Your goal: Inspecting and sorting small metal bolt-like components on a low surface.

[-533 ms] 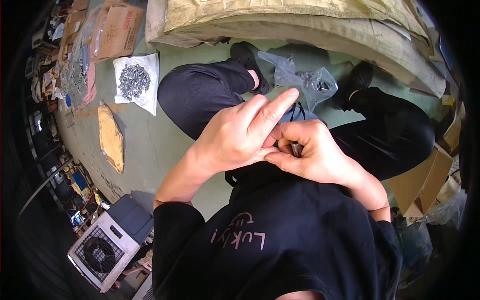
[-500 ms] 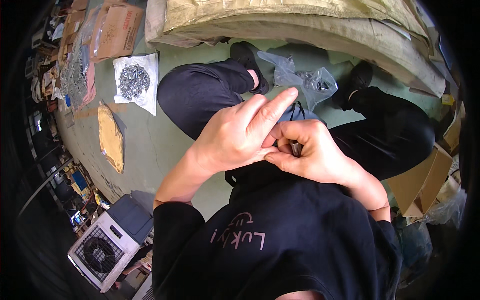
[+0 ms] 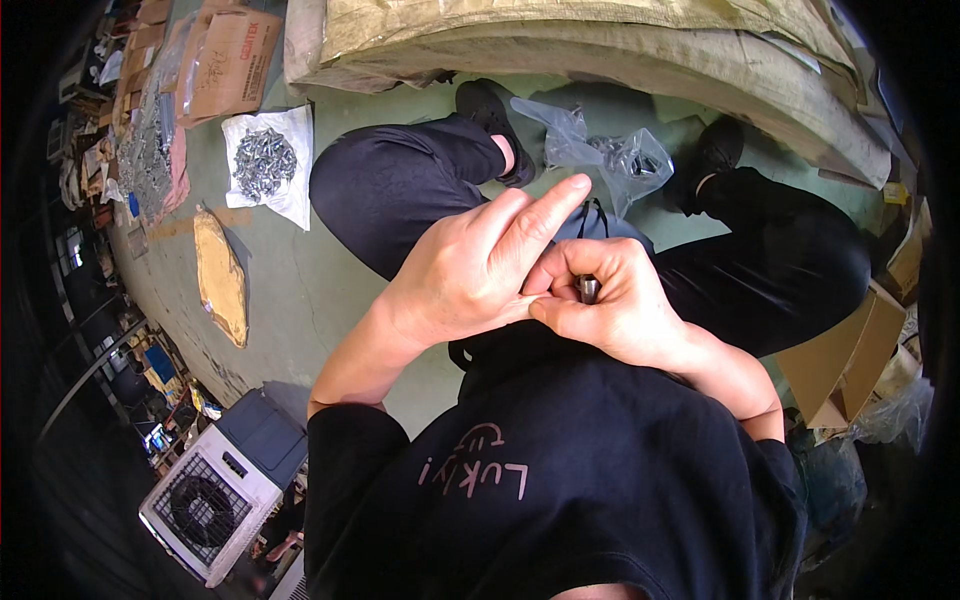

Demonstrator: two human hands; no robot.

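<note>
Above my lap, both hands meet at the fingertips. My right hand (image 3: 630, 300) is curled into a pinch around a small shiny metal cylinder (image 3: 589, 289), whose round end shows between thumb and fingers. My left hand (image 3: 465, 262) has its index finger stretched out and away from me. Its thumb presses in against the right hand's fingertips, and what lies between them is hidden. On the floor beyond the hands, a clear plastic bag (image 3: 637, 172) holds small dark metal parts. A white sheet (image 3: 298, 195) to the left carries a pile of small metal parts (image 3: 264, 163).
A large cloth-covered bulk (image 3: 600, 60) spans the far side. Cardboard boxes (image 3: 228, 65) stand far left, near a torn brown cardboard piece (image 3: 220, 280). An air cooler (image 3: 205, 500) is at lower left. An open carton (image 3: 840, 365) lies at right, beside my knee.
The metal cylinder in my right hand has tipped slightly, showing more of its round end. Otherwise both hands keep nearly the same place and pose.
</note>
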